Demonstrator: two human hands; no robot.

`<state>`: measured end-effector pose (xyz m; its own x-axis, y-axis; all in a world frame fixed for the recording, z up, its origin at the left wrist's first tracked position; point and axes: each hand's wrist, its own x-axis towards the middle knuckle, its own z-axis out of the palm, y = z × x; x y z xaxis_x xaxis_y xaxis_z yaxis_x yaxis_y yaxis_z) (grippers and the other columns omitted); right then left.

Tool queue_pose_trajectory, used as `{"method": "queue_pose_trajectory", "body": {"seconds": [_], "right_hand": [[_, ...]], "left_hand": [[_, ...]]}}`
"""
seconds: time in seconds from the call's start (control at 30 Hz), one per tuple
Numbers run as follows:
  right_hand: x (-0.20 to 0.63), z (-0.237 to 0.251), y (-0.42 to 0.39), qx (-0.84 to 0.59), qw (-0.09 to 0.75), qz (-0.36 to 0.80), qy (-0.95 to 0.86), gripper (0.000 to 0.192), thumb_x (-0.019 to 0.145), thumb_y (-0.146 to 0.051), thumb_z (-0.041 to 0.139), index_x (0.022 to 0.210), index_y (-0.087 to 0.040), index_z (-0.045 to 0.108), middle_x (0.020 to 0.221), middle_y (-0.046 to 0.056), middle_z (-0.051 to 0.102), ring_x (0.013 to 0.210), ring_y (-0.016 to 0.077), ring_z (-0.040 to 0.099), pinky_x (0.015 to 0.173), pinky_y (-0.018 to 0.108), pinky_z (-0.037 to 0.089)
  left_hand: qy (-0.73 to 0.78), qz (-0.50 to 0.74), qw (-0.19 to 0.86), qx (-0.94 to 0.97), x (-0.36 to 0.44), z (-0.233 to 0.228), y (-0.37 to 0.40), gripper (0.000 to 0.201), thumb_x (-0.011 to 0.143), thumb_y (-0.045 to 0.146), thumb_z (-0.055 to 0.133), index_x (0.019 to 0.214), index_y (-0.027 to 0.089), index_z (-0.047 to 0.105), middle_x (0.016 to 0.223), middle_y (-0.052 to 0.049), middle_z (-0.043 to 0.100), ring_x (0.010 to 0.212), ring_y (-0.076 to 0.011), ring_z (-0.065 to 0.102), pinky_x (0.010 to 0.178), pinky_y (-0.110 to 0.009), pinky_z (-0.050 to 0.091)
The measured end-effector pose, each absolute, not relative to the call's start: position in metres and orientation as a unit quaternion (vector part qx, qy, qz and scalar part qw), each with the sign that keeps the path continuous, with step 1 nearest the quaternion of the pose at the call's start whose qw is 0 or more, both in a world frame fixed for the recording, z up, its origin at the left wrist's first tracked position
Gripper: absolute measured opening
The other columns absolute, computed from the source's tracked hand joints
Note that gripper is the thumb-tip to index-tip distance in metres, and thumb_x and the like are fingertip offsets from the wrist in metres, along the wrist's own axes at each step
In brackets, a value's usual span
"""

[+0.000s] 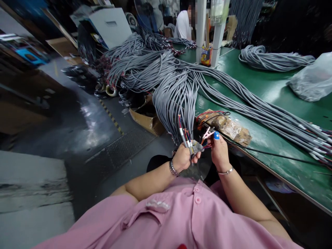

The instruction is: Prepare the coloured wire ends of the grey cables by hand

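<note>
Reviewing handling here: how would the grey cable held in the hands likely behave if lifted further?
Probably floppy: the grey cable droops over the table edge in a curve. Likely dragged back by the bundle it hangs with. Its thin coloured wires, gripped by the left hand near the right hand, look easily bent.

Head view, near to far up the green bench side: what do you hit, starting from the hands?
Left hand gripping a grey cable end with coloured wires, beside the right hand → brown taped block with red wires → orange-and-yellow box at the white post → person in a white shirt.
</note>
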<state>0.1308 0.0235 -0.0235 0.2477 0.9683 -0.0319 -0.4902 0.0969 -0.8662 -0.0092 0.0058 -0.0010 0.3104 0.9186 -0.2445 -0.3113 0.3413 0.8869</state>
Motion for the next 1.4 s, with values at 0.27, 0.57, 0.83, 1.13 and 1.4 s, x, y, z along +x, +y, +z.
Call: {"method": "queue_pose_trajectory", "body": {"seconds": [0.27, 0.57, 0.83, 1.13, 1.4], "right_hand": [[0.126, -0.023, 0.036, -0.298, 0.636, 0.68, -0.211, 0.032, 0.077, -0.05, 0.07, 0.081, -0.018, 0.068, 0.07, 0.0, 0.065, 0.059, 0.0111, 0.055, 0.057, 0.025, 0.046], [0.124, -0.022, 0.037, -0.291, 0.642, 0.683, -0.191, 0.032, 0.076, -0.05, 0.071, 0.079, -0.019, 0.067, 0.069, -0.001, 0.065, 0.057, 0.0115, 0.055, 0.055, 0.025, 0.046], [0.13, -0.024, 0.033, -0.273, 0.612, 0.724, -0.163, 0.037, 0.076, -0.056, 0.067, 0.088, -0.021, 0.068, 0.081, 0.0, 0.068, 0.066, 0.0118, 0.059, 0.057, 0.023, 0.048], [0.129, -0.024, 0.028, -0.373, 0.671, 0.573, -0.287, 0.031, 0.085, -0.05, 0.06, 0.081, -0.02, 0.068, 0.069, -0.001, 0.06, 0.059, 0.0096, 0.049, 0.055, 0.022, 0.042], [0.128, -0.023, 0.035, -0.339, 0.64, 0.635, -0.267, 0.038, 0.079, -0.056, 0.064, 0.081, -0.019, 0.068, 0.075, 0.002, 0.065, 0.065, 0.0131, 0.056, 0.057, 0.026, 0.045]], "left_hand": [[0.4, 0.431, 0.724, 0.362, -0.005, -0.007, 0.014, 0.025, 0.065, 0.035, 0.071, 0.066, 0.014, 0.058, 0.049, 0.001, 0.058, 0.032, -0.0072, 0.044, 0.031, -0.018, 0.026], [0.399, 0.433, 0.721, 0.366, -0.004, -0.01, 0.014, 0.02, 0.067, 0.03, 0.069, 0.067, 0.014, 0.058, 0.049, 0.001, 0.058, 0.032, -0.0073, 0.044, 0.031, -0.018, 0.028], [0.394, 0.432, 0.706, 0.398, -0.008, -0.008, -0.001, 0.027, 0.071, 0.034, 0.071, 0.062, 0.014, 0.055, 0.05, 0.0, 0.058, 0.033, -0.0071, 0.047, 0.032, -0.018, 0.027], [0.388, 0.481, 0.704, 0.349, -0.004, -0.002, 0.001, 0.024, 0.071, 0.035, 0.07, 0.069, 0.014, 0.061, 0.051, 0.001, 0.059, 0.033, -0.0074, 0.047, 0.032, -0.018, 0.031], [0.397, 0.489, 0.702, 0.333, 0.001, -0.005, 0.006, 0.021, 0.071, 0.032, 0.069, 0.07, 0.013, 0.06, 0.051, 0.0, 0.059, 0.033, -0.0074, 0.046, 0.032, -0.018, 0.031]]}}
